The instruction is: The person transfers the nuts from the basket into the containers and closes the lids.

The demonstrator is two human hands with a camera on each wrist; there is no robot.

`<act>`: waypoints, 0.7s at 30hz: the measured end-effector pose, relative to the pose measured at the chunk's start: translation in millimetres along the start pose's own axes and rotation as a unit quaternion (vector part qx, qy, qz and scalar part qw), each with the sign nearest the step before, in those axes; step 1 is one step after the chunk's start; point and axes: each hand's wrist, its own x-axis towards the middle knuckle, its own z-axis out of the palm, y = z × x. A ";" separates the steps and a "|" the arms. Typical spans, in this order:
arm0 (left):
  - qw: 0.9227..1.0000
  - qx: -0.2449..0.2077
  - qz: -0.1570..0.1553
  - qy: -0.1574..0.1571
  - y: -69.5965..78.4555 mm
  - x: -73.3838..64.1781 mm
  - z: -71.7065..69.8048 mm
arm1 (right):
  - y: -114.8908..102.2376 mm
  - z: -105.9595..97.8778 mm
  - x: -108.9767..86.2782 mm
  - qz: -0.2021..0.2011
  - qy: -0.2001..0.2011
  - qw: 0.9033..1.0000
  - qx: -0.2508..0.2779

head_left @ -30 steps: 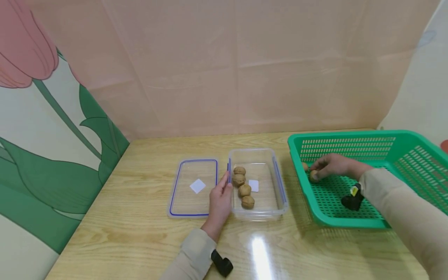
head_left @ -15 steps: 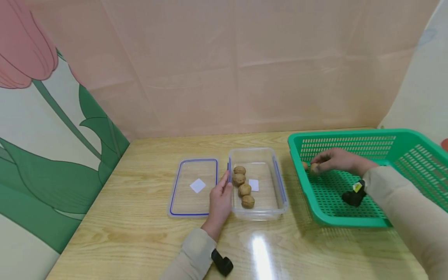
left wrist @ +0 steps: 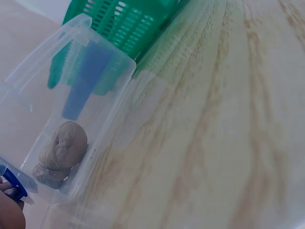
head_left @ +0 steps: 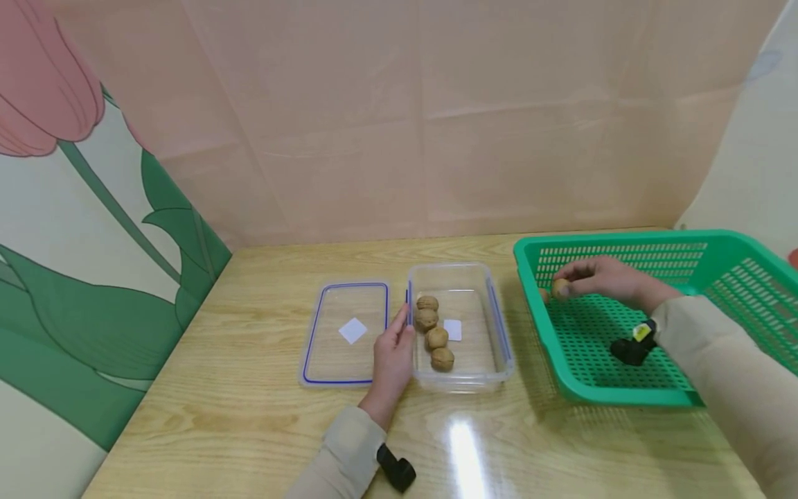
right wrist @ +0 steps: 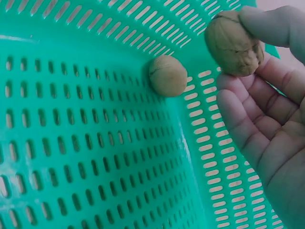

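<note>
Between thumb and fingertips, my right hand point(head_left: 605, 281) pinches a walnut point(right wrist: 236, 44) inside the green plastic basket point(head_left: 630, 396). Close by, a second walnut point(right wrist: 167, 76) sits in the basket's corner; in the head view it is partly covered by the held one. My left hand point(head_left: 394, 353) rests with fairly straight fingers along the left wall of a clear plastic food container point(head_left: 480, 350), beside its blue latch. Several walnuts point(head_left: 436, 338) lie in a row down the container's left side, next to a white square label point(head_left: 452, 330).
A clear lid point(head_left: 327, 360) with a blue seal and a white label lies flat on the wooden table point(head_left: 237, 402), left of the container. A narrow strip of table separates container and basket. Behind stands a pinkish cloth-like backdrop point(head_left: 349, 138).
The right hand has risen slightly with the pinched walnut, moving it up off the basket floor. My left hand and the container stay in place.
</note>
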 end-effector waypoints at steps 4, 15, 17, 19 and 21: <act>1.000 0.000 -0.006 -0.001 0.5 -0.1 -0.2 | -3.2 -0.1 -0.7 -0.024 0.018 0.999 0.024; 1.000 0.000 0.002 -0.002 -1.4 0.9 -0.7 | -9.2 -4.3 -2.0 -0.095 0.057 0.989 0.101; 1.000 -0.001 0.004 -0.001 -1.0 0.9 -0.8 | -11.2 -4.6 -2.5 -0.102 0.064 0.986 0.112; 1.000 -0.003 0.000 -0.003 2.3 0.5 -1.0 | -13.8 -3.8 -3.1 -0.101 0.073 0.985 0.122; 1.000 -0.002 -0.003 -0.006 12.5 -2.4 -1.7 | -17.1 -2.3 -3.8 -0.096 0.088 0.983 0.129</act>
